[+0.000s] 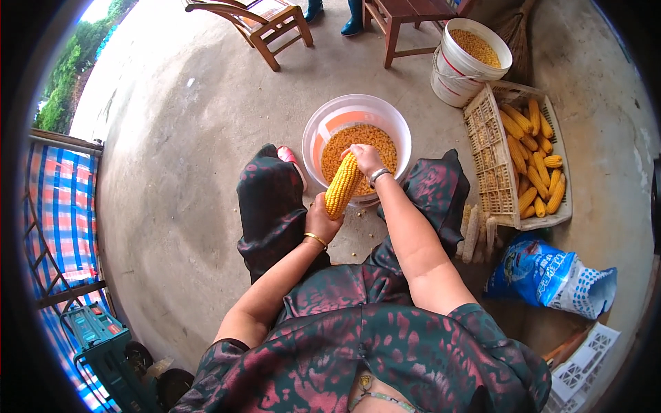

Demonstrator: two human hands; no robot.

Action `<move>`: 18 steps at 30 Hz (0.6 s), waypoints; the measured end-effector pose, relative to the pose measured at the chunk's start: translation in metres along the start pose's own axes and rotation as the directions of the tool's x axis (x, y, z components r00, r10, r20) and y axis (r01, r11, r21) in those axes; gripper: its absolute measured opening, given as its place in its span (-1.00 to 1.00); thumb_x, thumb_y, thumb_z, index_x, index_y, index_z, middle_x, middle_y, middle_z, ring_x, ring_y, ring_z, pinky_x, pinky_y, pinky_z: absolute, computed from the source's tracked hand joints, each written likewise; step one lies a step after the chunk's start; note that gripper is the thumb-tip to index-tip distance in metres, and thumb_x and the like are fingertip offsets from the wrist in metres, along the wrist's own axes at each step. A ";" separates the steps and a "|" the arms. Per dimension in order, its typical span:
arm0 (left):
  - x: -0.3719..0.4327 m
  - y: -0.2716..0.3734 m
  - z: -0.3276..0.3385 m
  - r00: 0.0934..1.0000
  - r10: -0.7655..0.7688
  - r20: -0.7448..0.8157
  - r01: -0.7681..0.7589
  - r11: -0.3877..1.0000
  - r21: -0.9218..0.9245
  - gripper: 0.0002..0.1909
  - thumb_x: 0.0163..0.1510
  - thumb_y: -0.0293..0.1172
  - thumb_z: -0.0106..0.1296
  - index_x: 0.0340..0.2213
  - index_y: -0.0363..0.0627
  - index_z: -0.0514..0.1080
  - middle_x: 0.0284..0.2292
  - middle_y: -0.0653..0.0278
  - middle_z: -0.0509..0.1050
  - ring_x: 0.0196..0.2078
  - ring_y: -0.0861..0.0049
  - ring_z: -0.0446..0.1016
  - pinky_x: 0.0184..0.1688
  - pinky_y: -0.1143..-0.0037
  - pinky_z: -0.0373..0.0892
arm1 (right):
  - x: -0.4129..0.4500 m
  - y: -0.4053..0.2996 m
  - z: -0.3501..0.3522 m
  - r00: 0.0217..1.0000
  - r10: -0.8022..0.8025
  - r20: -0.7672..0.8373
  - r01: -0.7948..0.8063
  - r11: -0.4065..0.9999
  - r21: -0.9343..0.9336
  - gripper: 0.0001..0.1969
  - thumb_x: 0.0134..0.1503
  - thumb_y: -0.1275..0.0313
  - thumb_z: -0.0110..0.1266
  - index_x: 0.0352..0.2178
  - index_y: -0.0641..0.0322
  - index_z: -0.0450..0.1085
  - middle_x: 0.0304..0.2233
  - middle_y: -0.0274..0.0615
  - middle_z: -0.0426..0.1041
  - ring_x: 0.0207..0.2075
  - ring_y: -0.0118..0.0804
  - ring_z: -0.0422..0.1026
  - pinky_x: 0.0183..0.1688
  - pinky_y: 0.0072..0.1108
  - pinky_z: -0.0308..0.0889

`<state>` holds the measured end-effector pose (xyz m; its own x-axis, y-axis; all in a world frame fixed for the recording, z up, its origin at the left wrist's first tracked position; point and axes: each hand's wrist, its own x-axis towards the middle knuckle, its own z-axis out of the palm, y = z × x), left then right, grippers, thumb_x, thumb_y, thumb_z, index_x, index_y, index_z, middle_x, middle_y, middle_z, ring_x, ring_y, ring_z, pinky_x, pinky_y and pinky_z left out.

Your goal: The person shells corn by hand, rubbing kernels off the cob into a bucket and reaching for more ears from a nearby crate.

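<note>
A full ear of yellow corn point(342, 187) is held slantwise between my two hands, above the near part of a white plastic bucket point(316, 135). My left hand point(321, 219) grips its lower end, close to my body. Around the upper end, over the bucket, are the fingers of my right hand point(365, 160); the thumb side is partly hidden. Loose corn kernels point(367, 135) cover the bottom of the bucket, which stands on the floor between my knees. The rows of kernels on the visible side of the ear look whole.
To my right, a plastic crate point(490, 170) holds several corn ears point(537, 160). Beyond it stands a bucket point(454, 77) of kernels. Bare cobs point(471, 232) and a blue bag point(547, 273) lie nearer. Ahead are a wooden chair point(258, 31), a red-brown stool point(400, 20) and another person's boots point(353, 20).
</note>
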<state>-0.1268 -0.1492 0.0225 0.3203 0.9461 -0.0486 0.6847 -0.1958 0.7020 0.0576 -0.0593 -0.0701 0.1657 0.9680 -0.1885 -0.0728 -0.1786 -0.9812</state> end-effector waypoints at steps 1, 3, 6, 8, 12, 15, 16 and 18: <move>-0.003 0.000 -0.003 1.000 -0.007 -0.008 0.007 1.000 0.031 -0.46 -0.39 -0.40 0.14 -0.29 -0.13 0.18 -0.46 0.00 0.37 -0.37 0.07 0.35 -0.35 0.29 0.29 | -0.005 -0.010 0.002 0.998 0.048 0.032 -0.050 0.996 0.077 -0.63 0.05 0.22 -0.22 -0.60 0.24 0.43 -0.59 -0.17 0.42 -0.53 -0.35 0.38 -0.39 -0.58 0.26; -0.006 -0.001 -0.006 1.000 -0.011 -0.016 0.012 0.998 0.061 -0.46 -0.39 -0.39 0.14 -0.29 -0.13 0.18 -0.45 0.00 0.37 -0.37 0.07 0.35 -0.35 0.29 0.29 | -0.011 -0.026 0.005 0.994 0.092 0.065 -0.101 0.983 0.151 -0.58 0.07 0.20 -0.25 -0.62 0.27 0.42 -0.59 -0.18 0.42 -0.54 -0.37 0.37 -0.40 -0.60 0.26; -0.005 -0.001 -0.006 1.000 -0.026 -0.005 0.027 0.997 0.074 -0.46 -0.38 -0.39 0.14 -0.28 -0.13 0.17 -0.43 0.01 0.36 -0.35 0.08 0.35 -0.34 0.29 0.29 | -0.016 -0.042 0.005 0.972 0.218 0.089 -0.234 0.930 0.282 -0.51 0.09 0.11 -0.27 -0.61 0.31 0.41 -0.58 -0.18 0.42 -0.55 -0.41 0.36 -0.42 -0.63 0.25; -0.004 -0.005 -0.005 1.000 0.013 -0.011 -0.012 0.996 0.084 -0.47 -0.37 -0.39 0.14 -0.28 -0.13 0.17 -0.42 0.02 0.36 -0.34 0.08 0.34 -0.34 0.29 0.29 | -0.022 -0.053 0.006 0.948 0.315 0.046 -0.308 0.869 0.387 -0.46 0.07 0.02 -0.26 -0.59 0.31 0.41 -0.56 -0.19 0.42 -0.55 -0.42 0.36 -0.42 -0.64 0.25; -0.002 -0.005 0.002 0.998 0.056 -0.018 -0.055 0.997 0.056 -0.42 -0.36 -0.39 0.16 -0.23 -0.12 0.17 -0.38 0.00 0.36 -0.30 0.07 0.34 -0.31 0.30 0.29 | -0.026 -0.054 0.004 0.982 0.068 -0.175 -0.109 0.965 -0.239 -0.68 -0.08 0.19 0.03 -0.53 0.30 0.39 -0.53 -0.18 0.44 -0.46 -0.38 0.40 -0.38 -0.58 0.28; -0.004 0.009 -0.002 1.000 -0.004 0.009 0.004 0.999 0.051 -0.39 -0.36 -0.39 0.15 -0.20 -0.14 0.16 -0.38 -0.03 0.38 -0.31 0.06 0.36 -0.29 0.32 0.31 | -0.021 -0.040 0.008 0.977 0.039 -0.212 -0.103 0.948 -0.302 -0.77 -0.11 0.25 0.01 -0.57 0.19 0.43 -0.54 -0.13 0.43 -0.46 -0.29 0.41 -0.35 -0.52 0.28; -0.004 0.003 -0.003 0.999 0.033 0.008 -0.033 0.999 0.021 -0.39 -0.37 -0.38 0.15 -0.21 -0.17 0.16 -0.39 -0.02 0.38 -0.32 0.07 0.37 -0.30 0.34 0.31 | -0.022 -0.044 0.012 0.981 0.064 -0.182 -0.121 0.940 -0.320 -0.76 -0.09 0.24 -0.04 -0.57 0.16 0.43 -0.54 -0.13 0.43 -0.45 -0.27 0.41 -0.34 -0.50 0.28; -0.002 -0.007 -0.009 0.996 -0.010 0.086 0.021 0.993 -0.120 -0.37 -0.40 -0.34 0.21 -0.24 -0.20 0.17 -0.44 0.12 0.39 -0.42 0.31 0.40 -0.37 0.42 0.33 | -0.026 -0.049 0.018 0.985 0.086 -0.152 -0.136 0.924 -0.357 -0.74 -0.05 0.22 -0.12 -0.57 0.10 0.44 -0.54 -0.13 0.43 -0.44 -0.23 0.42 -0.33 -0.47 0.28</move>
<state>-0.1381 -0.1472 0.0245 0.3681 0.9224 -0.1167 0.6076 -0.1436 0.7812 0.0388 -0.0720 -0.0162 0.3063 0.9110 -0.2761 0.2616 -0.3595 -0.8957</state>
